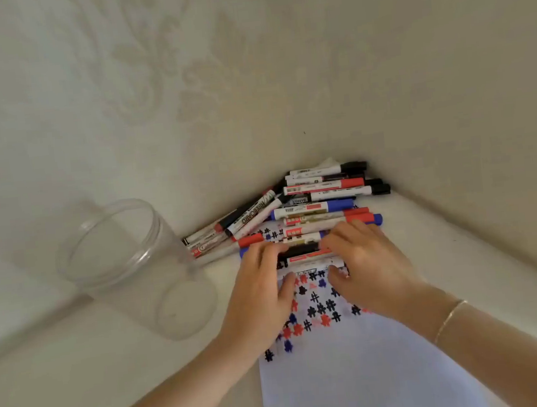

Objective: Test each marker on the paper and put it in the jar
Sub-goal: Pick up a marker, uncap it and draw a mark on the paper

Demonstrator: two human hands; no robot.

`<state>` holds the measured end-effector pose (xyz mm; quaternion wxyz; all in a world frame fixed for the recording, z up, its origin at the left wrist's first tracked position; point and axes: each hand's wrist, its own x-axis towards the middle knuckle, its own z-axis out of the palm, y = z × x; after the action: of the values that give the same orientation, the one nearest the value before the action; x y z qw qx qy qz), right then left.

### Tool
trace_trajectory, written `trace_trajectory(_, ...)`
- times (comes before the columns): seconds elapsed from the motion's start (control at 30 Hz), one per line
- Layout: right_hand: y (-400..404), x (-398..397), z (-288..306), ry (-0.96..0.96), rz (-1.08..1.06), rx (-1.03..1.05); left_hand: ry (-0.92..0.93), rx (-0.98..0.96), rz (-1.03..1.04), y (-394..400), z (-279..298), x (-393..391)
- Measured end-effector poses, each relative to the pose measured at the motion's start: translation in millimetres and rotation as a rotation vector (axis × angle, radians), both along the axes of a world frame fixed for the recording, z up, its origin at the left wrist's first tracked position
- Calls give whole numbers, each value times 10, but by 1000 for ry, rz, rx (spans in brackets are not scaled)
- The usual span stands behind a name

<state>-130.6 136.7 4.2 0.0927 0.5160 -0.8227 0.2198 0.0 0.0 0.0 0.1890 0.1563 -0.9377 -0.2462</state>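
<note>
Just below mid-frame, right of centre: one whiteboard marker (304, 258), white barrel with a black section, lying crosswise on the near edge of the pile, gripped at both ends. Left hand (259, 290) curled over its left end, fingers on top, thumb tucked under toward the paper. Right hand (363, 269) curled over its right end in the same manner, thumb low and pointing left. Both forearms rising from the bottom edge and converging on the marker; thin bracelet (451, 318) on the right wrist.

Behind the hands, toward the centre right: a pile of markers (314, 208), roughly fifteen to eighteen, exact count uncertain because of overlap; caps red, blue and black; most lying crosswise, a few at the left angled up to the right.

Under the hands and running to the bottom edge: one sheet of white paper (362, 385), upper part covered with dozens of small red, blue and black hash-like test marks.

Left of centre: one clear plastic jar (134, 267), lidless, standing apart from the pile, with no markers inside.

All on a pale tabletop (81, 388), set in a corner of patterned cream wall (146, 67).
</note>
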Motion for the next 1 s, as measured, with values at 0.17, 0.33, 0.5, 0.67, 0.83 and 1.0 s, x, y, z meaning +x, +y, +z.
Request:
trace_trajectory(0.17,-121,7,-128,233,75,27,-22,-229,-70,-74,-166,-71)
trace_trajectory(0.33,-116,77,-61,342,109,124,-4,-214,-98,-96,-205,-16)
trace_trajectory(0.5,-31,11,111,31,60,206,-80,-201,-181,-146,-92,27)
trace_trajectory(0.67,83,-129,320,-619,-7,-81,-119,-96,-274,-180,45,94)
trace_trajectory(0.83,115,-55,247,-442,26,211,-128,-6,-258,-116,13,120)
trace_trajectory(1.0,80,32,326,-459,78,272,-13,182,-173,-28,41,143)
